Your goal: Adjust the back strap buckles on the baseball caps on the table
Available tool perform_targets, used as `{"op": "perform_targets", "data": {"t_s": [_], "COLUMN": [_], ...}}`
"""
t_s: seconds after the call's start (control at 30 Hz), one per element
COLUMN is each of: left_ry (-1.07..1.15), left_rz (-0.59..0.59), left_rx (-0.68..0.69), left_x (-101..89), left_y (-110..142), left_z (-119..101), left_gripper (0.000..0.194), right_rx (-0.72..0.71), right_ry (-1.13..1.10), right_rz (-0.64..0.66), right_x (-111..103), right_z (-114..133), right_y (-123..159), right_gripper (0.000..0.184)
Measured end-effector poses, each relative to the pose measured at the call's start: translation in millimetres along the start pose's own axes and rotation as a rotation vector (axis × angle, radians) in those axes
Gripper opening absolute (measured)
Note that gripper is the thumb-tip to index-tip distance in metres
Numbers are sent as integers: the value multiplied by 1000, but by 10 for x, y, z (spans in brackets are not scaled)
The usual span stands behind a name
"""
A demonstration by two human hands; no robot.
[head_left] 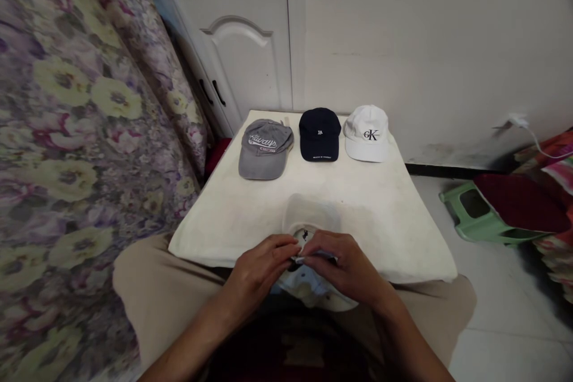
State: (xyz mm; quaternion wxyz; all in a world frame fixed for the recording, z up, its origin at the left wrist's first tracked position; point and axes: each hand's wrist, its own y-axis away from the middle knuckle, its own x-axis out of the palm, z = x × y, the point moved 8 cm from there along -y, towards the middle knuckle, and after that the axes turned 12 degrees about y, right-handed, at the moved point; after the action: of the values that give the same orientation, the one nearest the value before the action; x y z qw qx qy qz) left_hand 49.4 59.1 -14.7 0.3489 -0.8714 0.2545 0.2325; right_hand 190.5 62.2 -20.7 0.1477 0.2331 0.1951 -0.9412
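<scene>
A pale baseball cap [312, 212] with a small dark emblem lies at the near edge of the cloth-covered table [340, 191], its brim pointing away from me. Part of its light crown hangs over the edge toward my lap. My left hand [265, 261] grips the cap from the left, fingers bent over it. From the other side my right hand [344, 261] pinches the cap close to the left fingertips. Between the fingers is a small part of the cap that I cannot make out clearly.
Along the table's far side sit a grey cap [265, 155], a navy cap [319, 134] and a white cap [367, 134]. A floral curtain [89, 149] hangs at left, beside a white cabinet [250, 59]. On the right floor stands a green stool [487, 221] with a dark red top.
</scene>
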Motion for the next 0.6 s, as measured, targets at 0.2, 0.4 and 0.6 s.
{"op": "perform_targets", "data": {"t_s": [0.2, 0.4, 0.6], "left_ry": [-9, -11, 5], "left_rz": [3, -6, -12], "left_rx": [10, 39, 32], "left_x": [11, 11, 34], "left_y": [1, -19, -18], "left_z": [33, 18, 53], "left_gripper": [30, 25, 25], "right_rx": [5, -56, -139], "right_ry": [29, 112, 279], "right_rz": [52, 155, 253], "right_x": [1, -12, 14], "right_z": [-18, 24, 79], "right_y": [-7, -52, -77], "right_gripper": [10, 13, 15]}}
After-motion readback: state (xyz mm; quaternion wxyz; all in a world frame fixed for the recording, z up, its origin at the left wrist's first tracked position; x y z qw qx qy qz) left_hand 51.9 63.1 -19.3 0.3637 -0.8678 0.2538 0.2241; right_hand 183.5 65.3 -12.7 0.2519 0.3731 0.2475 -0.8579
